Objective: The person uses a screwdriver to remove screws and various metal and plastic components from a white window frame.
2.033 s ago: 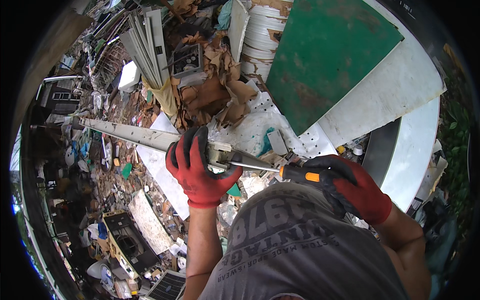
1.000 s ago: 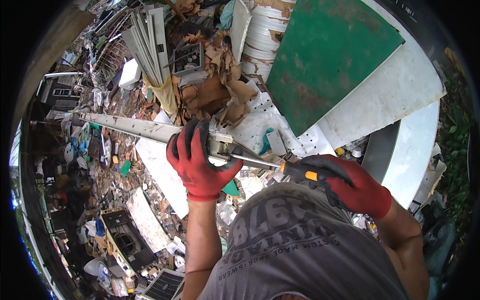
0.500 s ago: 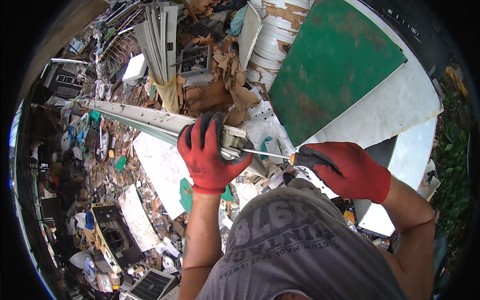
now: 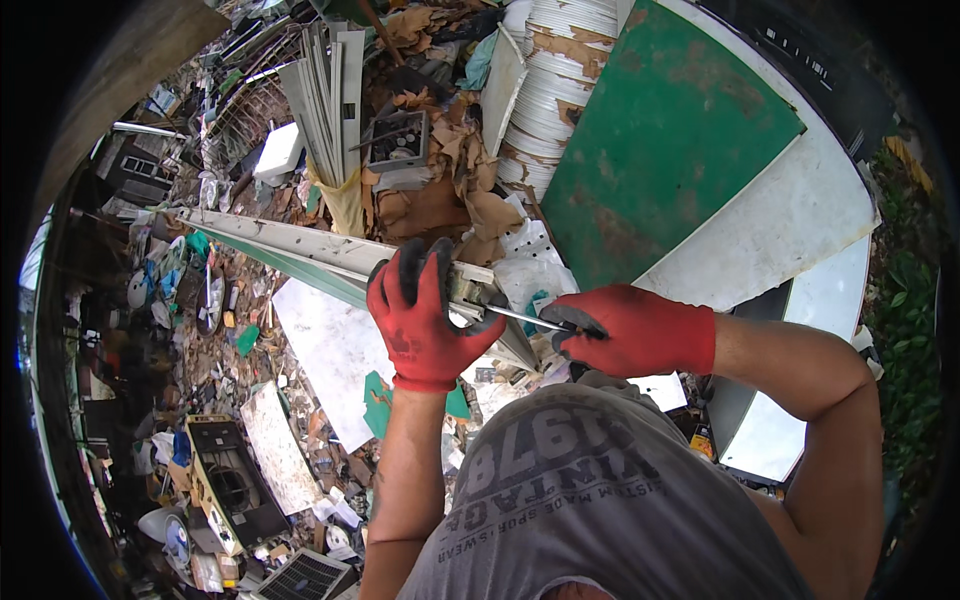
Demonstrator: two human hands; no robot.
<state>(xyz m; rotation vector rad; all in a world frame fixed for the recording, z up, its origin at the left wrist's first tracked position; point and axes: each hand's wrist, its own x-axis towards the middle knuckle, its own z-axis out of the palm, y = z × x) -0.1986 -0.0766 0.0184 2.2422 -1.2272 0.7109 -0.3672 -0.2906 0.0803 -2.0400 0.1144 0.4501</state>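
Note:
My left hand (image 4: 425,330), in a red glove with dark fingertips, is wrapped round the near end of a long pale profile strip (image 4: 310,241) with a green lower side. The strip runs away to the far left. In my right hand (image 4: 640,332), gloved the same way, is a screwdriver (image 4: 522,317). Its metal shaft points left into the strip's end, by my left thumb. The screwdriver's handle is hidden in my right fist. The exact spot where its tip touches cannot be made out.
Large green (image 4: 670,150) and white panels (image 4: 770,245) lean at the right. A stack of white corrugated sheet (image 4: 548,110) stands behind. A yellow sack (image 4: 342,205) holds upright strips. Scrap covers the ground, including an appliance casing (image 4: 230,480) and a white board (image 4: 330,350).
My right hand has moved left, closer to my left hand, and the orange part of the screwdriver is now covered. The view has shifted slightly.

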